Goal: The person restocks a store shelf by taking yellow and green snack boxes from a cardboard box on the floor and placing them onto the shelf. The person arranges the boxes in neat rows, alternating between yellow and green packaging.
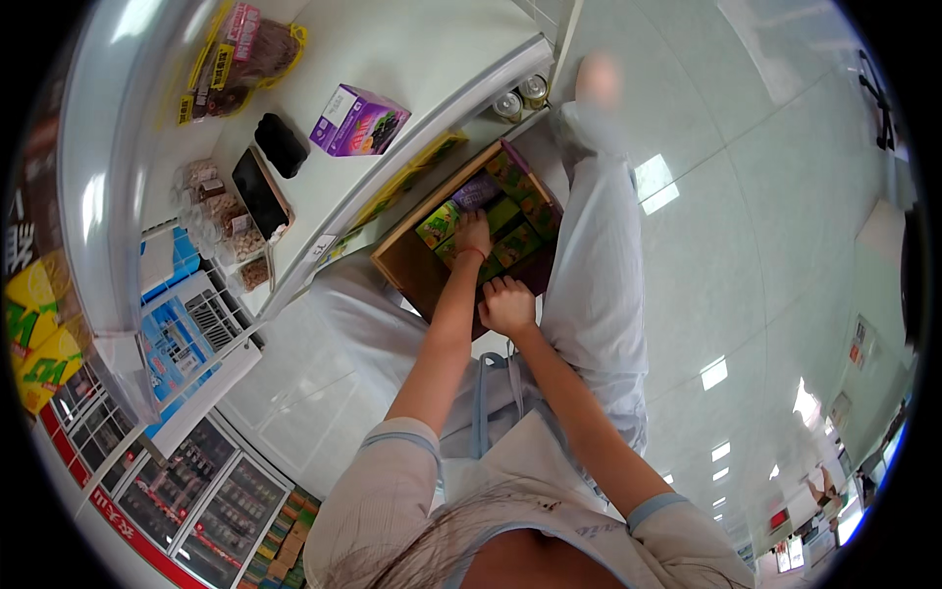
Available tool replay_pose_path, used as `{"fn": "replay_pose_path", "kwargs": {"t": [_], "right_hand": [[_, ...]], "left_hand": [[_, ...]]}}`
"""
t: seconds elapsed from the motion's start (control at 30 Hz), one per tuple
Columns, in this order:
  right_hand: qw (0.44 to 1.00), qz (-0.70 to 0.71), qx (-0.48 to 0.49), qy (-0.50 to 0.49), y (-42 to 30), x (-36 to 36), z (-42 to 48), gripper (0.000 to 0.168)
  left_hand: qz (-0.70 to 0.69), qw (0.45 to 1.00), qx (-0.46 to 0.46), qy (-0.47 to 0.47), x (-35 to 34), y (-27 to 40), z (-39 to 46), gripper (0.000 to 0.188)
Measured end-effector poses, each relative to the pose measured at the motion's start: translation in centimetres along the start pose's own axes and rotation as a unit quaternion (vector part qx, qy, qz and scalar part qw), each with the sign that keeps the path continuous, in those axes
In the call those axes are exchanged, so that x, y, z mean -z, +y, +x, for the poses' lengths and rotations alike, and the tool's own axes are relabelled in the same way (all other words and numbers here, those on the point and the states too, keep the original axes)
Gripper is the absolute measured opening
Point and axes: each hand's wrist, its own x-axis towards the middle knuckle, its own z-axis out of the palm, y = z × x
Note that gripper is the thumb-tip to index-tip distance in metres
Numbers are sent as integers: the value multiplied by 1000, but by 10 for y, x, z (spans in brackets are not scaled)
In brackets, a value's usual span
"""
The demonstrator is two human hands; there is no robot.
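Note:
An open cardboard box point(405, 274) sits tilted between my legs, holding several green drink cartons point(517, 245) and a purple carton point(476, 191). My left hand point(473, 234), with a red cord at its wrist, reaches down inside. Its fingers rest against a green carton point(439, 223) at the left; whether they grip it is hidden. At the box's near edge, my right hand point(508, 305) is curled over the rim. Above and to the left, a purple drink carton point(360, 121) lies on a white shelf point(324, 195).
On the shelf are a phone point(261, 193), a black case point(280, 145), clear jars point(228, 217) and bagged food point(246, 62). Two cans point(519, 98) stand on the lower shelf, beneath the shelf's front rail point(434, 121). Glass-door coolers point(199, 486) are at lower left. Tiled floor point(706, 243) extends right.

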Motion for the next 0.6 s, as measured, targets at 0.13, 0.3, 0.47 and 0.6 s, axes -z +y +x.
{"fn": "replay_pose_path", "kwargs": {"t": [0.13, 0.3, 0.47, 0.6], "right_hand": [[1000, -7, -8, 3, 1, -1, -2, 18], [999, -11, -8, 30, 4, -8, -2, 19], [999, -47, -18, 0, -6, -3, -1, 24], [996, -77, -31, -25, -6, -9, 0, 19]], "left_hand": [[-171, 985, 27, 24, 34, 12, -38, 59], [-233, 963, -30, 130, 91, -10, -125, 52], [-215, 956, -118, 160, 159, -66, -225, 38], [-166, 959, -129, 191, 251, -87, -324, 35]]}}
